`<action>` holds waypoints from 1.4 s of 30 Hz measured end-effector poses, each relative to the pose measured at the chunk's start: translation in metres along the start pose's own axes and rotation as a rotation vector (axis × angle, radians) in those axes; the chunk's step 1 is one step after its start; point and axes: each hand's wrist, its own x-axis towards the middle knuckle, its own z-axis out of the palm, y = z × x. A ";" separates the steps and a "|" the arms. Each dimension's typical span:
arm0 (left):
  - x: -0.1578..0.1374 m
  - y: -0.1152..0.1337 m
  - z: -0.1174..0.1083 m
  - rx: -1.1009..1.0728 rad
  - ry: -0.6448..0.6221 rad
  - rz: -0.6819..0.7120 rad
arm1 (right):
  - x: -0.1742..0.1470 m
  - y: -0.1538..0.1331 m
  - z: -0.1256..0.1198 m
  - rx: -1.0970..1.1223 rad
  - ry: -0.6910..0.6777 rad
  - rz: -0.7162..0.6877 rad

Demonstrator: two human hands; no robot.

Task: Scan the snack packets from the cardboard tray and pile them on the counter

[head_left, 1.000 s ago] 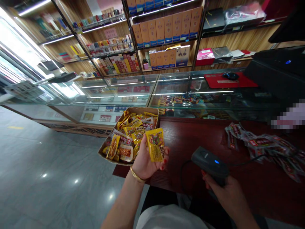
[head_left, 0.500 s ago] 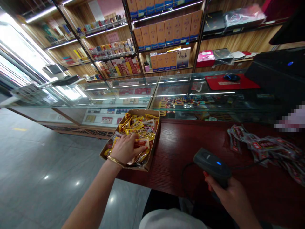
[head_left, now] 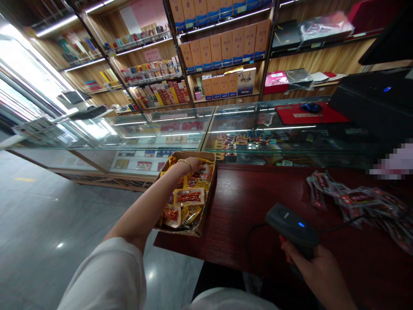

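- Head view: I see the cardboard box [head_left: 205, 215] of snack packets [head_left: 189, 197] sitting at the near left corner of the dark red wooden counter [head_left: 251, 202], its near end touching the counter's front edge.
- My left hand [head_left: 193, 164] reaches across the box to its far end, fingers down among the yellow packets there; I cannot tell whether they are curled round a packet or just resting on the heap. A gold bangle [head_left: 184, 162] rings the wrist, and a white sleeve [head_left: 106, 280] covers the upper arm.
- My right hand [head_left: 309, 262] is wrapped round the grip of a black barcode scanner [head_left: 292, 230], holding it above the counter, well apart from the box. A blue light shows on the scanner's top, and its cable [head_left: 254, 241] loops over the wood to the left.
- A loose pile of red and silver packets [head_left: 358, 200] lies on the right of the counter, beyond the scanner.
- Behind the counter stand glass display cases [head_left: 180, 129] with lit shelves of small goods inside.
- On the right case lies a red mat [head_left: 309, 114] with a dark mouse [head_left: 306, 106] on it, near a black terminal [head_left: 377, 101].
- The back wall carries wooden shelves with rows of orange and blue boxes [head_left: 226, 43].
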 end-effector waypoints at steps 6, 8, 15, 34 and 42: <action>-0.011 -0.018 -0.009 -0.108 0.044 -0.019 | -0.002 0.000 -0.002 -0.008 -0.001 0.017; -0.027 -0.021 -0.021 -0.167 0.133 -0.012 | -0.002 -0.004 -0.002 0.001 0.004 0.036; -0.130 0.040 -0.011 -1.189 0.478 0.014 | -0.002 -0.012 0.005 0.048 -0.025 0.039; -0.179 0.108 0.111 -1.791 -0.012 -0.033 | -0.015 -0.018 0.001 0.060 -0.070 -0.006; -0.167 0.101 0.131 -1.869 -0.031 -0.187 | -0.012 -0.025 0.007 0.023 -0.108 -0.038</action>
